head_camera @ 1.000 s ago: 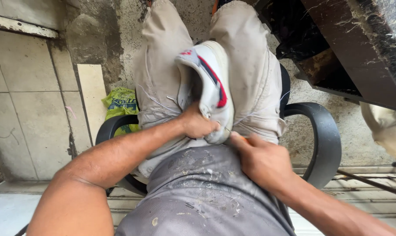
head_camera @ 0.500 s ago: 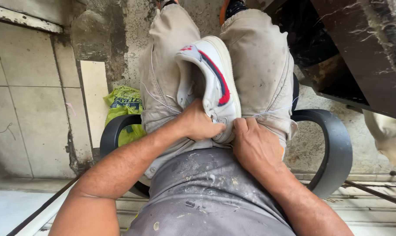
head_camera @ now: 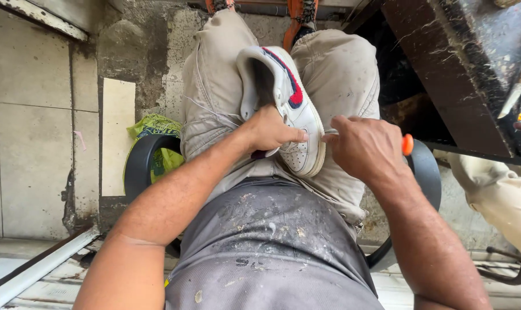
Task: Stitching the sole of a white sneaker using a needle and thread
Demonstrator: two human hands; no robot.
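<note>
A white sneaker [head_camera: 298, 123] with a red and dark side stripe lies between my thighs, toe toward me. My left hand [head_camera: 269, 131] grips its side, thumb stretched along the upper near the toe. My right hand [head_camera: 367, 146] is closed around a small tool whose orange handle end [head_camera: 407, 144] sticks out to the right. Its metal tip meets the sneaker's sole edge. A thin pale thread [head_camera: 211, 112] runs across my left trouser leg toward the shoe.
I sit on a black chair with curved armrests [head_camera: 139, 158]. A green bag [head_camera: 154, 129] lies on the floor at left beside a tiled wall. A dark workbench [head_camera: 461, 74] stands at upper right. Another person's beige-clad leg [head_camera: 502, 198] is at the right edge.
My right hand has lifted off my lap and moved right to the sneaker's sole edge, now showing an orange-handled tool. My left hand has shifted up onto the shoe's side.
</note>
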